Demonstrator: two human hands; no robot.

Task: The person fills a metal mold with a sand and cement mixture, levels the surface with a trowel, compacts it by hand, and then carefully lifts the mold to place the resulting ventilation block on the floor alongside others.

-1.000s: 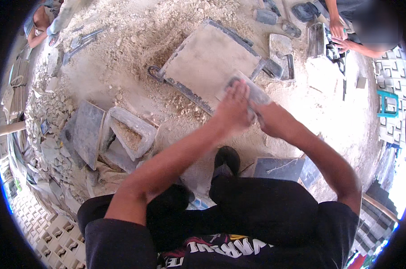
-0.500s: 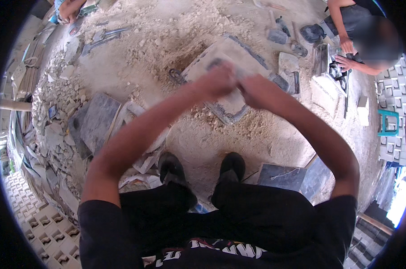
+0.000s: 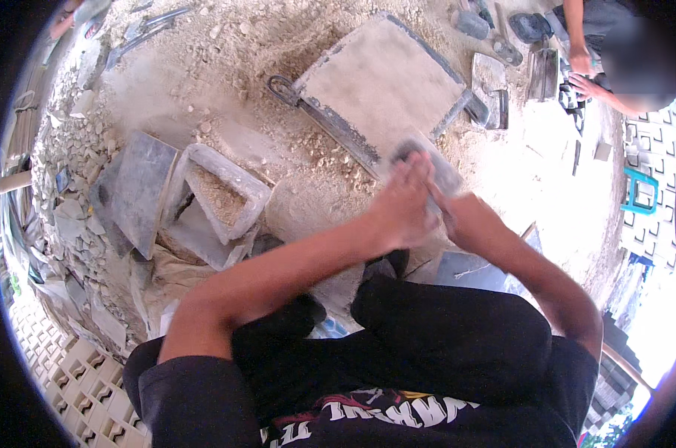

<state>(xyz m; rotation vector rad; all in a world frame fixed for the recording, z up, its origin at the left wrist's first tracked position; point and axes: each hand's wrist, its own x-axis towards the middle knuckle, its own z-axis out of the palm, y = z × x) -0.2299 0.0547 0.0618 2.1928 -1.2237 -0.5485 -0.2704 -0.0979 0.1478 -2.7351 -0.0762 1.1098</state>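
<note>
A square mould (image 3: 383, 82) with dark metal edges lies on the ground ahead of me, its top covered with pale powder. Over its near corner is a flat grey tool (image 3: 448, 170) with a dark rounded part, blurred by motion; its kind I cannot make out. My right hand (image 3: 468, 220) is closed at the tool's near end, its fingers partly hidden. My left hand (image 3: 407, 205) lies with stretched fingers against the tool beside the right one. A dark loop handle (image 3: 282, 89) sticks out at the mould's left corner.
Grey slabs (image 3: 144, 190) and a hollow frame (image 3: 256, 194) lie at the left beside rubble (image 3: 73, 149). Metal bars (image 3: 140, 37) rest at the far left. A co-worker's hands (image 3: 586, 75) work at a mould at the far right, near a teal stool (image 3: 640, 190).
Both hands have come nearer to me, from over the mould's middle to its near corner. The powdered top is now in plain view. My body has bent lower over my knees.
</note>
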